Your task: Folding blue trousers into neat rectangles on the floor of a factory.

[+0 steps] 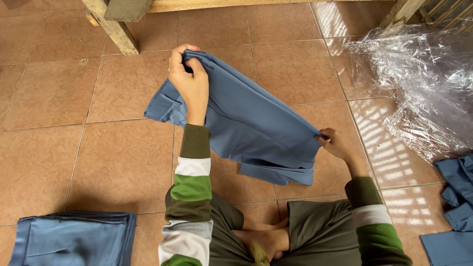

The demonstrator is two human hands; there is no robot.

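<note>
A blue-grey folded garment (pixel 251 123) hangs stretched in the air above a brown tiled floor. My left hand (pixel 189 79) grips its upper left end, raised and away from me. My right hand (pixel 335 144) pinches its lower right edge, closer to my knee. The cloth slopes down from left to right, with a folded layer hanging beneath it. Both sleeves are striped green, white and olive. I sit cross-legged in olive trousers (pixel 315 231).
A stack of folded blue-grey garments (pixel 74 239) lies at the lower left. More blue cloth (pixel 456 207) is piled at the lower right. Crumpled clear plastic wrap (pixel 423 83) covers the floor at the right. A wooden frame leg (pixel 116 27) stands at the top left.
</note>
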